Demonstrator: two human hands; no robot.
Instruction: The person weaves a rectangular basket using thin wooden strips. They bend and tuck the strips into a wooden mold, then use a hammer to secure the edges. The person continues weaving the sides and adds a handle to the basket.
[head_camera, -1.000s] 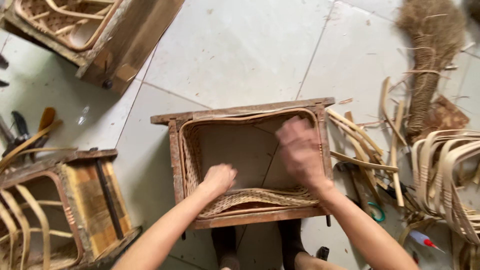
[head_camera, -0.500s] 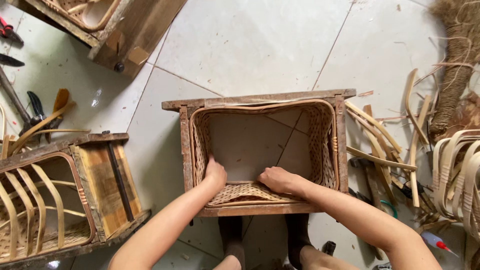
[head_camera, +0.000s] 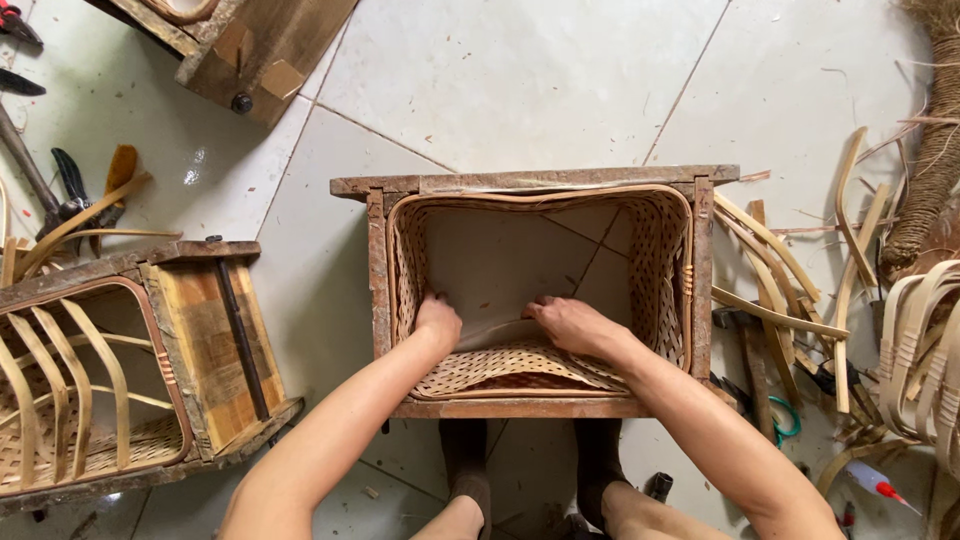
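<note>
Bamboo weave, thin and springy, lined the wooden frame (head_camera: 530, 182) that stood on the tiled floor (head_camera: 520, 80) between my feet; all positions below are taken from that frame. Well to its left sat a second frame with bent ribs (head_camera: 120, 370), and beyond it, upper left, pliers (head_camera: 70, 185) lay on the tiles. Inside the frame my left hand (head_camera: 438, 322) was curled, knuckles up, pressing the woven mat (head_camera: 520, 368) down at its near edge; whether the fingers gripped a strip I could not tell. My right hand (head_camera: 568, 322) lay flatter, fingers bent, touching the same edge of the mat just beside the left. Judged risk: the loose edge could spring up or crack if pressed unevenly, and splinters from the woven wall (head_camera: 665, 270) could catch my knuckles. Room inside was tight; the walls were close on both sides. Right of the frame, loose bamboo strips (head_camera: 770, 270) crowded the floor, leaving little room there.
</note>
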